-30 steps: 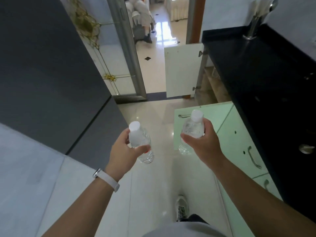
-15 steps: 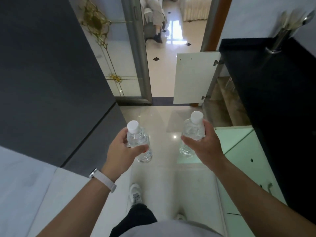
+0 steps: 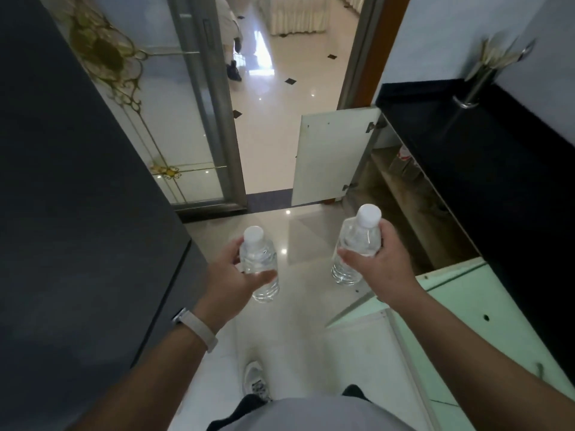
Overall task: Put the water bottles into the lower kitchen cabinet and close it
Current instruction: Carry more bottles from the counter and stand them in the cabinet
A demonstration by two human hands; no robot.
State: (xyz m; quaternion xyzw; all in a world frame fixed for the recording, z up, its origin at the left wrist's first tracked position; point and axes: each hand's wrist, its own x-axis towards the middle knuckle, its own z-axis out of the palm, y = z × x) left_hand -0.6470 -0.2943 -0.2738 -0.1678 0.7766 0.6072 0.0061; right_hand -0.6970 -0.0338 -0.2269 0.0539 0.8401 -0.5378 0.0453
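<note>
My left hand (image 3: 228, 279) grips a clear water bottle (image 3: 259, 262) with a white cap, held upright over the floor. My right hand (image 3: 378, 265) holds a second clear bottle (image 3: 356, 244) of the same kind, a little higher and further right. Ahead on the right the lower kitchen cabinet (image 3: 404, 209) stands open under the black counter; its white door (image 3: 329, 157) swings out to the left. The cabinet's brown shelves show, with a packet at the back. Both bottles are short of the opening.
A dark tall appliance (image 3: 77, 181) fills the left side. Pale green cabinet doors (image 3: 466, 306) run along the right beneath the black counter (image 3: 497, 169), which carries a metal utensil holder (image 3: 476, 85). A glass sliding door (image 3: 174, 119) and open doorway lie ahead.
I have walked forward: the open cabinet and its door are nearer and larger. Both hands keep their bottles, the right one now close to the opening.
</note>
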